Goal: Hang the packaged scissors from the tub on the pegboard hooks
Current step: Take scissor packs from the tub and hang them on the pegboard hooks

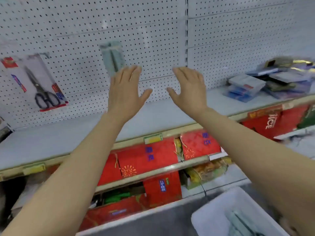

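A grey-green pack of scissors [112,57] hangs on the white pegboard [153,40], just above my left hand [125,92]. That hand is raised flat with fingers apart and holds nothing; its fingertips reach the pack's lower edge. My right hand [189,89] is also raised and spread, empty, in front of bare pegboard. Another pack with black-handled scissors [36,84] hangs at the far left. The white tub [221,208] stands at the bottom right with at least one more grey-green pack [240,222] lying in it.
A pale shelf [85,133] runs under the pegboard. Stacked flat packets [265,82] lie on it at the right. Red gift boxes [153,155] fill the lower shelves. The frame is blurred by motion.
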Action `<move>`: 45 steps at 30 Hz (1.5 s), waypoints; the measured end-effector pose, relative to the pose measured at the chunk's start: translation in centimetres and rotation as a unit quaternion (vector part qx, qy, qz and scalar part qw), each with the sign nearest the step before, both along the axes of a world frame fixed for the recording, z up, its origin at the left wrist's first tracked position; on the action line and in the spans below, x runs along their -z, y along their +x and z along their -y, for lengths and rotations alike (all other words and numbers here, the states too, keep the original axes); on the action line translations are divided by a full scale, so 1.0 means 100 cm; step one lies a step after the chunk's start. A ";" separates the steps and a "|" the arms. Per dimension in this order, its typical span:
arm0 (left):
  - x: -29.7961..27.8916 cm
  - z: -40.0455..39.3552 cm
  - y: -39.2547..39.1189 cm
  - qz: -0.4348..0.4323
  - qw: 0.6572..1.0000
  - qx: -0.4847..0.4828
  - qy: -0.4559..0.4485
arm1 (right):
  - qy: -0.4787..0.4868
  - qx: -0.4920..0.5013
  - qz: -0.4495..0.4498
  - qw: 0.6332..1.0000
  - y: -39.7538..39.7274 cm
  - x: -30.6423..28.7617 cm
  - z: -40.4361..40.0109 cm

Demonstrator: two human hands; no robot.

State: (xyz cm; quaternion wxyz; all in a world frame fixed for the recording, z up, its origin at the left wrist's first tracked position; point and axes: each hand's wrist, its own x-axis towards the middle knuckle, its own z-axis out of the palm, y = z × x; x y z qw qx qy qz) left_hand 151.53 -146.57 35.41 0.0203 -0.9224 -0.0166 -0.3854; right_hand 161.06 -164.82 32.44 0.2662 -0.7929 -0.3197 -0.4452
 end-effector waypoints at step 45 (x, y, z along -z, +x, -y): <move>0.577 0.333 -0.014 -0.530 0.833 0.086 -0.131 | -0.246 0.323 -0.617 0.674 -0.084 0.553 0.286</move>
